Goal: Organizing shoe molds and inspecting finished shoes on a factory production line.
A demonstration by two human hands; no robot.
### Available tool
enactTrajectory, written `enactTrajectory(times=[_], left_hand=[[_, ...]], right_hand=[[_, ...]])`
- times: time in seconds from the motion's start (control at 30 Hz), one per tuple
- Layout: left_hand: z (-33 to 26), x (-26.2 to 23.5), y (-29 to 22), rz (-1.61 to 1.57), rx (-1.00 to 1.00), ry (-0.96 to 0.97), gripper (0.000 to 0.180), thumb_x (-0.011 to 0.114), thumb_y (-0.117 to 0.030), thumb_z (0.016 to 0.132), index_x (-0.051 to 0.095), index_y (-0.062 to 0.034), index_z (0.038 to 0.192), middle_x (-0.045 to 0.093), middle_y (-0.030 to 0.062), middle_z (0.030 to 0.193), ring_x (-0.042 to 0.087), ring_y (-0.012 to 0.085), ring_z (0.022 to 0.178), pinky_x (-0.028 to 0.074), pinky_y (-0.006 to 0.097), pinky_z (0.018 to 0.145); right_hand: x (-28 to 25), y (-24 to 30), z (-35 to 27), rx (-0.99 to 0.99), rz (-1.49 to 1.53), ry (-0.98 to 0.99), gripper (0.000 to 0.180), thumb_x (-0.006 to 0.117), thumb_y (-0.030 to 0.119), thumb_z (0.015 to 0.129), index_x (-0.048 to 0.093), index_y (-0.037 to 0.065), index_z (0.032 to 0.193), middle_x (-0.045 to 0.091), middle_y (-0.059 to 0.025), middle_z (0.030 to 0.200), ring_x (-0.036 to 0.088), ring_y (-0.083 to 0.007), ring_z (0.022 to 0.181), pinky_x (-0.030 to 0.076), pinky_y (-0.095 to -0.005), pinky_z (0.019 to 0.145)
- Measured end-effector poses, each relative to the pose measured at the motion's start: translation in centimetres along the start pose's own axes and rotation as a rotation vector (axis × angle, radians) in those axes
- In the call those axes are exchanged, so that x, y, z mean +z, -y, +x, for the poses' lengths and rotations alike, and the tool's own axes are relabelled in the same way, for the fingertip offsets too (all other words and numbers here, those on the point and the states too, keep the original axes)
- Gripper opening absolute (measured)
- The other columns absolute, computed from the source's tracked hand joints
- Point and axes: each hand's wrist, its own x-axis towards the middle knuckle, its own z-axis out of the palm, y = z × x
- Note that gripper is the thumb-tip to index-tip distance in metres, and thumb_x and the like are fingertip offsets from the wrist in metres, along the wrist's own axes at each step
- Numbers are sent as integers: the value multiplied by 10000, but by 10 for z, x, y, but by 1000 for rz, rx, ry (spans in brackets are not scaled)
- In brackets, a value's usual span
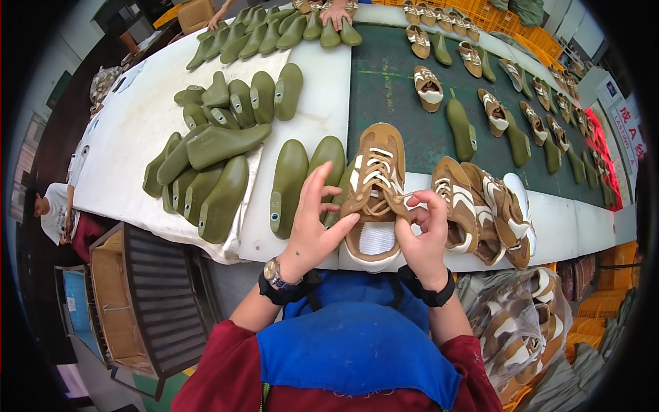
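A brown suede sneaker [379, 154] with white stripes and white laces lies in front of me, toe pointing away, its white insole showing at the heel. My left hand [312, 223] is open at its left side, fingers apart, the thumb touching the collar by the top eyelets. On the other side my right hand [424, 237] pinches a shoelace end [406, 198] near the top right eyelet. Two green shoe lasts [290, 182] stand just left of the sneaker; another is partly hidden behind my left fingers. More brown sneakers [454, 199] are bunched by my right hand.
A pile of green lasts [226, 147] lies on the white table at left. The green conveyor belt [391, 82] carries sneakers and lasts in rows. Across the table another person's hand [336, 15] touches lasts. A plastic bag of sneakers [528, 329] sits below, right.
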Motion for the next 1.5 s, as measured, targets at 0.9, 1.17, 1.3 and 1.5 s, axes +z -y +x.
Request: enactTrajectory(times=[0.9, 1.17, 1.3, 1.5], left_hand=[[0, -74, 55, -709, -422, -218, 458, 549, -130, 874, 384, -41, 1292, 527, 84, 1191, 547, 197, 1075, 483, 349, 874], [-4, -77, 102, -681, -342, -264, 416, 529, -163, 896, 414, -41, 1277, 537, 80, 1193, 545, 198, 1078, 456, 353, 906], [-5, -74, 125, -678, -299, -280, 396, 503, -168, 919, 411, -35, 1280, 526, 84, 1206, 540, 198, 1074, 447, 351, 909], [-8, -75, 128, -651, -228, -247, 462, 515, -174, 902, 364, -46, 1320, 474, 93, 1263, 506, 211, 1115, 425, 361, 938]], right_hand=[[77, -40, -15, 69, -655, 736, 465, 548, 477, 830, 507, 152, 1161, 624, -155, 655, 629, -341, 641, 493, -440, 558], [52, -96, 40, 107, -855, 303, 257, 528, 218, 792, 548, 144, 1038, 619, -169, 677, 628, -345, 652, 495, -453, 563], [41, -159, 112, 67, -1126, 162, 198, 471, 187, 851, 578, 133, 1008, 633, -168, 767, 647, -310, 718, 507, -444, 578], [26, -198, 147, 297, -1159, 489, 243, 413, 142, 896, 624, 126, 1016, 667, -108, 926, 648, -280, 899, 518, -405, 735]])
